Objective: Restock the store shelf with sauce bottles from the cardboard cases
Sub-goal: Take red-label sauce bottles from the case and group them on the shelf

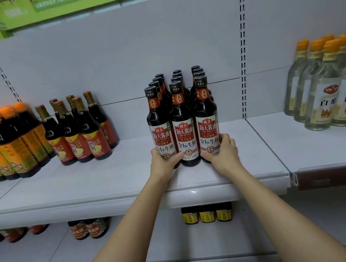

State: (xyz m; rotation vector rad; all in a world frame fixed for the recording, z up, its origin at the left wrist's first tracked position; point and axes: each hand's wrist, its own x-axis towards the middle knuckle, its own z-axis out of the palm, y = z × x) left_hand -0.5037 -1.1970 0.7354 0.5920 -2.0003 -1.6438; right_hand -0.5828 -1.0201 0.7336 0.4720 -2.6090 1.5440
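A block of dark soy sauce bottles [182, 120] with red-and-white labels stands in three columns on the white middle shelf [106, 178]. My left hand [163, 161] grips the base of the front left bottle [160, 128], thumb across its front. At the block's other side, my right hand [222, 150] grips the base of the front right bottle [206, 118]. The front middle bottle stands between my hands. No cardboard case is in view.
Orange-capped dark bottles [7, 144] and gold-capped sauce bottles [78, 130] stand at the left of the shelf. White vinegar bottles [333, 83] fill the neighbouring shelf section on the right. More bottles [206, 213] stand on the lower shelf.
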